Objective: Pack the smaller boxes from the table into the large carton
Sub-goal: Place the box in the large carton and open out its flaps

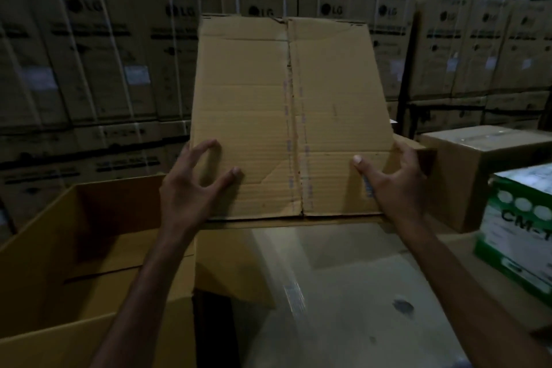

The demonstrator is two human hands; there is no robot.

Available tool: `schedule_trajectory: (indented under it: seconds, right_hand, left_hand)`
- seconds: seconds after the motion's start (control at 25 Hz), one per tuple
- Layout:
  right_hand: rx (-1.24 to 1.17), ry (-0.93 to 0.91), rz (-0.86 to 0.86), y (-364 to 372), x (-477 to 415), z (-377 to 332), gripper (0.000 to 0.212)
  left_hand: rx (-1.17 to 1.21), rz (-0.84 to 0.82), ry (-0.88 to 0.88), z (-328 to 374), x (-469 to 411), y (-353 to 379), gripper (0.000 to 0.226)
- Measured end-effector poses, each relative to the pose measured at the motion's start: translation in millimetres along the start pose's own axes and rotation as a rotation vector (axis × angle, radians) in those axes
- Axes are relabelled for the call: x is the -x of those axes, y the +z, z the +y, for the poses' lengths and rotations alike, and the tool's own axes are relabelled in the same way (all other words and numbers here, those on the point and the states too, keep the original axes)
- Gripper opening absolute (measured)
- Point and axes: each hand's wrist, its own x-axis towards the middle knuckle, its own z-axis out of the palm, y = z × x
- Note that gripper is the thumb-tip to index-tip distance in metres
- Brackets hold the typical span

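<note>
Carton (44, 248): stands open at the left, against the table's edge. The part of its inside that shows is dark and has no small box in it; the rest is hidden.
Left hand (191, 185): grasps the box at its lower left edge, fingers curled, thumb on the near face.
Box (268, 98): plain brown, seam down the middle, held up off the table (343, 308) between both hands and tilted away. It is just right of the carton's opening and not yet over it.
Right hand (394, 185): grasps the lower right edge, thumb pressed on the near face, fingers wrapped round behind.
Brown box (472, 176): closed, sits to the right, behind the right hand, untouched.
Green box (513, 233): green and white print, at the far right edge, partly cut off, untouched.
Done: by my reading nothing is packed yet, or very little; one box is lifted.
Left: carry this box left and lower it into the carton, then likely the brown and green ones.
Background: stacks (89, 54) of strapped cartons, no part of the job.
</note>
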Motion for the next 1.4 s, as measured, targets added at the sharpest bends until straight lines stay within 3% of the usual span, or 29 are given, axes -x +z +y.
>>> schedule_trajectory:
  seconds: [0.2,0.36,0.6,0.76,0.92,1.2,1.4]
  right_hand:
    - [-0.048,-0.138,-0.152,69,22,-46,0.071]
    - [-0.042,-0.204,-0.27,125,40,-97,0.066]
    - [0.033,-0.203,-0.429,224,80,-173,0.065]
    - [0.196,-0.173,-0.563,286,123,-197,0.068]
    - [0.338,-0.044,-0.698,320,154,-186,0.075]
    - [0.562,0.088,-0.781,359,187,-139,0.062]
    - [0.619,0.149,-0.853,384,208,-101,0.069]
  left_hand:
    - [-0.094,0.117,-0.037,-23,-5,-82,0.061]
    - [-0.201,0.18,-0.063,-54,-20,-157,0.059]
    - [-0.253,0.112,-0.193,-128,-54,-270,0.064]
    - [-0.293,-0.03,-0.352,-190,-52,-319,0.058]
    - [-0.267,-0.217,-0.462,-238,-40,-334,0.051]
    - [-0.25,-0.441,-0.665,-311,-13,-295,0.046]
    - [-0.379,-0.575,-0.666,-352,-8,-277,0.051]
